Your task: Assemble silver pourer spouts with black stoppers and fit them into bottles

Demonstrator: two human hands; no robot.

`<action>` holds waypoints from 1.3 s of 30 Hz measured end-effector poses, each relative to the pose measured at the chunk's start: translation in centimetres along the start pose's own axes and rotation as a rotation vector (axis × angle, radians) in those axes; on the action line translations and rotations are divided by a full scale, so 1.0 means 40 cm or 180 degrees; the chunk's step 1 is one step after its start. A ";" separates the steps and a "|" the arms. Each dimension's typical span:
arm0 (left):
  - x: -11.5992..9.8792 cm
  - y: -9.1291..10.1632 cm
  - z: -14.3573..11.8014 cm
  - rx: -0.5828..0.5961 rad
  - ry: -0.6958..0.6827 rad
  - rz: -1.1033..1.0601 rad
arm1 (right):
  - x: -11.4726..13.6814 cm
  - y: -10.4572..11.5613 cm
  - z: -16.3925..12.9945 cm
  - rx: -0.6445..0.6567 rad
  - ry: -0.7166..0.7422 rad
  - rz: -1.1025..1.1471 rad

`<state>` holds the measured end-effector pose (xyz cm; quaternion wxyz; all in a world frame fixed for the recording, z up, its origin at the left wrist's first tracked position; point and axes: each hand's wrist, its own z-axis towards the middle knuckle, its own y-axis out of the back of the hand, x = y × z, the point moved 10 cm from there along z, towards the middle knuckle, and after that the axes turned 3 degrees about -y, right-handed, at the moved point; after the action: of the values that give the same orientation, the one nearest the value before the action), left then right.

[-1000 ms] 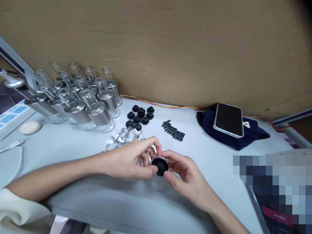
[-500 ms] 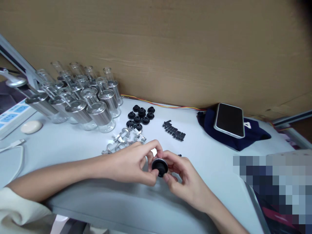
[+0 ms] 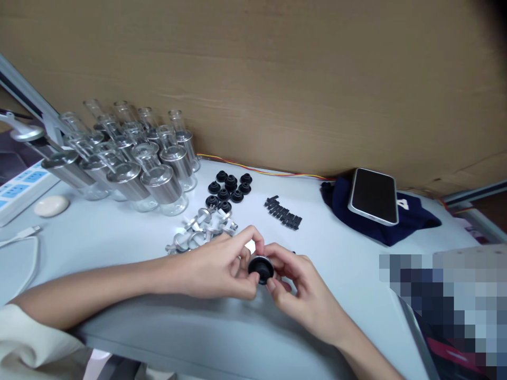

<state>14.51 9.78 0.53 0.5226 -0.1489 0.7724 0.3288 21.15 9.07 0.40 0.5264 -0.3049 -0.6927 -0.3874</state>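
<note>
Both hands pinch one small round cap (image 3: 261, 269) with a black centre, just above the bench (image 3: 119, 237): the left hand (image 3: 216, 266) grips its left edge, the right hand (image 3: 301, 287) its right. Loose metal fittings (image 3: 200, 232) lie just beyond the left hand.

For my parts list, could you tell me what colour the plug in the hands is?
Black plug, metal-rimmed; head view.

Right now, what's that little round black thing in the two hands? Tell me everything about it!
The round black piece is a small dark disc, rubbery-looking, set in a shiny silver metal rim. It faces the camera, held just above the white table. The left hand and right hand both pinch it by its edges.
</note>
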 end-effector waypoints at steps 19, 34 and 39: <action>-0.028 -0.008 -0.009 -0.0081 -0.0158 -0.0314 | 0.012 -0.019 -0.013 0.0104 0.0168 -0.0072; -0.057 -0.007 -0.022 -0.0092 -0.0451 -0.0247 | 0.008 -0.026 -0.014 0.0181 0.0050 0.1087; -0.064 -0.005 -0.021 -0.0209 -0.0491 0.0120 | 0.018 -0.035 -0.014 0.0310 0.0087 0.1152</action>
<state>15.05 8.78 2.97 0.5690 -0.1257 0.7214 0.3742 20.08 7.90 0.85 0.6109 -0.3934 -0.6373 -0.2566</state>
